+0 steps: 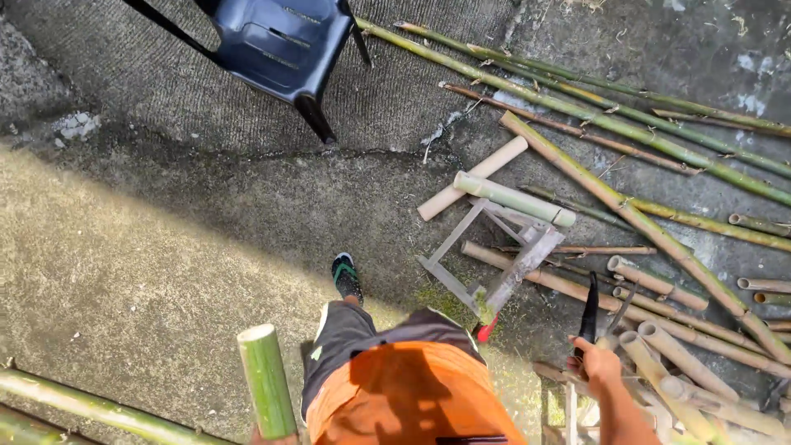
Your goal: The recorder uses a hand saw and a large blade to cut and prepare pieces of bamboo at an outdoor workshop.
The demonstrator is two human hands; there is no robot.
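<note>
Seen from above on a concrete yard: right hand (595,360), at lower right, closed around the handle of a dark blade (588,309), tip pointing up the frame and away from the body, a safe carry beside the leg. At the bottom edge, a green bamboo piece (265,379) held upright, cut end toward the camera; left hand (272,437) barely in frame beneath it, apparently wrapped about the stem, though fingers cannot be made out. Orange shirt (412,395), dark shorts and one sandalled foot (347,278) at lower centre. Just right of centre, a small metal stand (494,255) tipped on its side, a pale cut length (515,199) lying across it. Long green poles (610,124) fanned from the top centre toward the right edge, kept apart from the short tan cut pieces (684,354) heaped near the blade hand, within easy reach. Dark plastic chair (280,45) at upper left, set clear of the poles. More green stems (91,408) at lower left.
</note>
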